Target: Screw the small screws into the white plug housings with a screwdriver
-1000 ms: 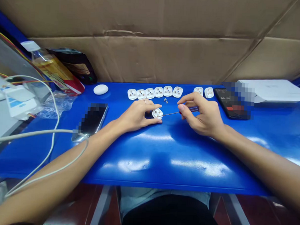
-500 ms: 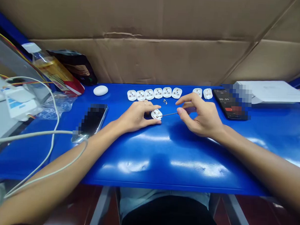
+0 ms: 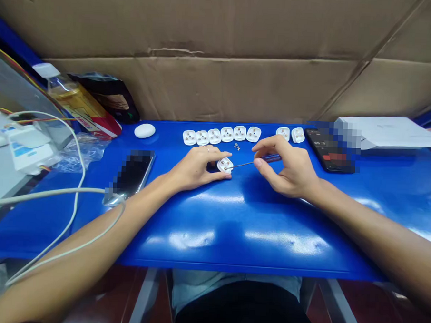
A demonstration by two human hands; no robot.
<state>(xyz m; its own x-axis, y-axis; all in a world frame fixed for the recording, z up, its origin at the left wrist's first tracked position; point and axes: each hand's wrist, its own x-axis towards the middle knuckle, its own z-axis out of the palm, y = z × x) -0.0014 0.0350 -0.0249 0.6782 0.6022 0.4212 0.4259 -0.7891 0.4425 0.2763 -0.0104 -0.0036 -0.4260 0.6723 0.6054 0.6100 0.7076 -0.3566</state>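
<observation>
Between the thumb and fingers of my left hand (image 3: 199, 165) is a small white plug housing (image 3: 225, 164) with metal parts inside, its open face toward me. My right hand (image 3: 286, 167) is closed on a thin screwdriver (image 3: 244, 163). Its tip touches the inside of the housing, near the lower edge. Most of the handle is hidden behind my right fingers. Just beyond my hands lie several tiny screws (image 3: 237, 146). A row of similar white housings (image 3: 227, 134) stands farther back, with two more housings (image 3: 283, 133) to the right.
Left of my hands are a phone (image 3: 134, 172), a white oval case (image 3: 144, 130) and a drink bottle (image 3: 82, 103). A white cable (image 3: 78, 174) crosses my left forearm. On the right, another phone (image 3: 330, 150) lies beside a white box (image 3: 391, 132). Cardboard (image 3: 240, 89) backs the blue table (image 3: 213, 218).
Both hands stay nearly in place. My right fingers have shifted slightly on the screwdriver, and more of its handle shows now. The tip remains in the housing.
</observation>
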